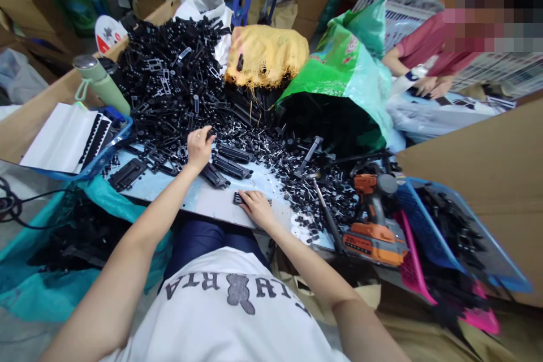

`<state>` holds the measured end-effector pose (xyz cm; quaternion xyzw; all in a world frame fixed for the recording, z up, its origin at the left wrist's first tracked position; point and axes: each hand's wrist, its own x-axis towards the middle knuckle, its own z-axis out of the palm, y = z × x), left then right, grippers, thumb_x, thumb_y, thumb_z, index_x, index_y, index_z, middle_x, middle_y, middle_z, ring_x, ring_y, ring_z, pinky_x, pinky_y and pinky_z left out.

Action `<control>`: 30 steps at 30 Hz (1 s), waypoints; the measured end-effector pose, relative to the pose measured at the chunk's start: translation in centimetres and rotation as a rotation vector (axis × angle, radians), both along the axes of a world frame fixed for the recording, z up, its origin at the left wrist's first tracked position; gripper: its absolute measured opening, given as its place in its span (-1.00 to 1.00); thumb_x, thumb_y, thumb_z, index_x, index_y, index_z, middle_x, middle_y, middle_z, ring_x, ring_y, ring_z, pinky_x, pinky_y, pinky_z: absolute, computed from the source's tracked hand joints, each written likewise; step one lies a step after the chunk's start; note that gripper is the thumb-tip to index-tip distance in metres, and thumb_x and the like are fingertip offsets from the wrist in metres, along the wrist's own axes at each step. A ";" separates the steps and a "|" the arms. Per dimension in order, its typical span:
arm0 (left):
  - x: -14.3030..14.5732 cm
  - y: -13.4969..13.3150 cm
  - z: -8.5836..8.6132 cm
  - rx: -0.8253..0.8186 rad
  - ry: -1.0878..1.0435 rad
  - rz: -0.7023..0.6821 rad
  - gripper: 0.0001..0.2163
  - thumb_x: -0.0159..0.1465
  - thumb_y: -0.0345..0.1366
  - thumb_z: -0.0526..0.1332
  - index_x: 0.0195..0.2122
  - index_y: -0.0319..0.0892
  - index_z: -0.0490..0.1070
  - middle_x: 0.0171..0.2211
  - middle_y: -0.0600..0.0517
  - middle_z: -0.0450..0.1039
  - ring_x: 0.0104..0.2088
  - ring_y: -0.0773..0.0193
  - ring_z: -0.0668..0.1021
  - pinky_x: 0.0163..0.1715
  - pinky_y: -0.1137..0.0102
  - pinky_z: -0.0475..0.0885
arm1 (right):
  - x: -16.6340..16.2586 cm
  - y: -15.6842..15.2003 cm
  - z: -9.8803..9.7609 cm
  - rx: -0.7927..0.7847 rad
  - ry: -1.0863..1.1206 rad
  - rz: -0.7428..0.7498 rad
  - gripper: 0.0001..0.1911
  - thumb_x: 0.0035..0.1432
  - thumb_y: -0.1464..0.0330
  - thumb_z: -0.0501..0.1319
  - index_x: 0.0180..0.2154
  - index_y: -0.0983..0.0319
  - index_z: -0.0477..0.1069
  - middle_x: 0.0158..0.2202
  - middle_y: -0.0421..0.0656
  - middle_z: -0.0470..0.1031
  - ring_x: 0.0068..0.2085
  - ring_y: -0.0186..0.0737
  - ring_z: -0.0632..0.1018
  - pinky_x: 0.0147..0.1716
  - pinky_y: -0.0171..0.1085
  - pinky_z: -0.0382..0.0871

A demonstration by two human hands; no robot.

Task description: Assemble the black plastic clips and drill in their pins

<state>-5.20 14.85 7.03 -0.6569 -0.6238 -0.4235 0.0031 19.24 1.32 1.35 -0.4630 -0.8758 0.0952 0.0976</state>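
Observation:
My left hand is raised over the near edge of the pile, its thumb and fingers pinched on a small black plastic part. Resting at the table's front edge, my right hand grips a flat black slotted plastic piece that lies on the tabletop. Its fingers cover much of that piece. Between the hands lie several long black plastic housings. Beyond them spreads a heap of black plastic parts, with loose screws and small pins scattered to its right.
A hammer and an orange cordless drill lie at right, near a blue basket. A green sack and yellow mesh bag stand behind. At left is a green bottle. A co-worker sits far right.

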 end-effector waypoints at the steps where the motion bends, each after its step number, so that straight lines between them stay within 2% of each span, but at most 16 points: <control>1: -0.4 0.0 0.8 0.008 -0.052 0.042 -0.58 0.32 -0.02 -0.09 0.00 -0.20 0.28 -0.10 -0.13 0.44 -0.08 0.18 0.48 -0.06 0.32 0.29 | 0.1 0.0 0.2 0.001 0.009 -0.006 -0.56 0.26 0.23 0.00 0.14 0.21 0.22 -0.09 0.02 0.39 -0.08 -0.08 0.37 -0.08 -0.11 0.28; 3: -0.9 -1.3 1.7 -0.055 -0.118 0.055 -0.58 0.34 -0.05 -0.15 0.05 -0.17 0.24 -0.09 -0.10 0.44 -0.12 0.20 0.50 -0.11 0.35 0.31 | 0.0 -0.1 0.6 -0.009 0.044 -0.006 -0.55 0.27 0.23 -0.02 0.15 0.20 0.21 -0.11 0.01 0.38 -0.10 -0.10 0.38 -0.09 -0.13 0.29; 6: -1.1 -5.0 1.3 -0.334 -0.048 0.039 -0.57 0.34 -0.06 -0.17 0.06 -0.20 0.23 -0.19 -0.13 0.47 -0.20 0.13 0.54 -0.21 0.32 0.36 | -0.5 0.0 1.3 -0.062 0.122 -0.017 -0.53 0.28 0.21 -0.05 0.18 0.17 0.14 -0.13 -0.01 0.37 -0.14 -0.13 0.41 -0.14 -0.17 0.34; 8: -1.4 -7.3 0.3 -0.491 0.083 0.035 -0.52 0.28 0.00 -0.05 0.10 -0.22 0.19 -0.14 -0.18 0.44 -0.21 0.06 0.54 -0.26 0.29 0.38 | -0.7 0.2 1.7 -0.105 0.190 -0.082 -0.52 0.28 0.19 -0.07 0.20 0.15 0.11 -0.12 -0.02 0.36 -0.14 -0.13 0.43 -0.17 -0.17 0.36; 10: -1.7 -8.6 -0.7 -0.557 0.238 -0.059 -0.44 0.18 0.03 0.11 0.13 -0.17 0.17 0.00 -0.19 0.33 -0.20 0.04 0.54 -0.27 0.29 0.40 | -0.5 0.5 1.8 -0.137 0.289 -0.191 -0.51 0.28 0.18 -0.07 0.20 0.15 0.10 -0.10 -0.01 0.36 -0.12 -0.12 0.44 -0.16 -0.16 0.37; 13: -1.6 -9.4 -1.9 -0.566 0.411 -0.372 -0.52 0.12 -0.12 0.21 0.07 -0.11 0.24 0.09 -0.09 0.24 -0.23 0.16 0.54 -0.31 0.37 0.41 | 0.3 1.1 1.4 -0.173 0.460 -0.297 -0.51 0.27 0.19 -0.04 0.19 0.17 0.13 -0.05 -0.01 0.37 -0.06 -0.12 0.43 -0.07 -0.12 0.33; 16: -0.2 -10.0 -2.9 -0.513 0.476 -0.596 -0.65 0.14 -0.38 0.16 -0.01 -0.11 0.30 0.03 -0.03 0.30 -0.25 0.27 0.52 -0.35 0.44 0.40 | 1.2 1.5 1.0 -0.210 0.597 -0.353 -0.51 0.24 0.17 0.00 0.15 0.20 0.20 0.01 0.00 0.37 0.00 -0.12 0.41 0.01 -0.10 0.27; 18: 1.0 -10.7 -3.5 -0.459 0.502 -0.595 -0.67 0.13 -0.47 0.13 -0.06 -0.12 0.34 0.00 -0.03 0.33 -0.25 0.28 0.50 -0.37 0.45 0.39 | 1.6 1.6 0.8 -0.232 0.662 -0.407 -0.50 0.22 0.16 0.02 0.14 0.22 0.22 0.05 0.01 0.35 0.01 -0.12 0.41 0.02 -0.09 0.26; 21: 2.1 -11.2 -4.4 -0.401 0.518 -0.475 -0.67 0.14 -0.49 0.11 -0.06 -0.12 0.36 0.00 -0.08 0.33 -0.27 0.26 0.48 -0.38 0.42 0.39 | 2.2 1.5 0.7 -0.243 0.730 -0.456 -0.47 0.20 0.14 0.03 0.14 0.23 0.21 0.07 0.02 0.33 0.00 -0.13 0.41 -0.01 -0.10 0.28; 23: 2.4 -10.9 -4.7 -0.397 0.543 -0.485 -0.67 0.16 -0.51 0.07 -0.05 -0.13 0.36 -0.07 -0.09 0.37 -0.29 0.25 0.47 -0.40 0.41 0.39 | 2.6 1.4 0.7 -0.241 0.754 -0.479 -0.46 0.19 0.12 0.04 0.13 0.23 0.22 0.07 0.02 0.33 -0.01 -0.13 0.42 -0.01 -0.10 0.29; 26: 3.5 -9.3 -4.5 -0.387 0.578 -0.584 -0.70 0.20 -0.52 0.02 -0.09 -0.16 0.37 -0.17 -0.08 0.40 -0.27 0.24 0.46 -0.40 0.42 0.39 | 2.7 1.5 0.6 -0.248 0.776 -0.512 -0.45 0.17 0.10 0.05 0.12 0.24 0.25 0.06 0.03 0.35 -0.04 -0.13 0.43 -0.01 -0.09 0.28; 30: 6.3 -7.6 -3.3 -0.363 0.560 -0.553 -0.81 0.25 -0.39 0.04 -0.13 -0.21 0.33 -0.13 -0.12 0.38 -0.23 0.21 0.47 -0.41 0.41 0.39 | 2.3 1.8 1.1 -0.283 0.860 -0.525 -0.42 0.13 0.08 0.07 0.11 0.24 0.26 0.06 0.02 0.35 -0.05 -0.13 0.43 -0.04 -0.12 0.32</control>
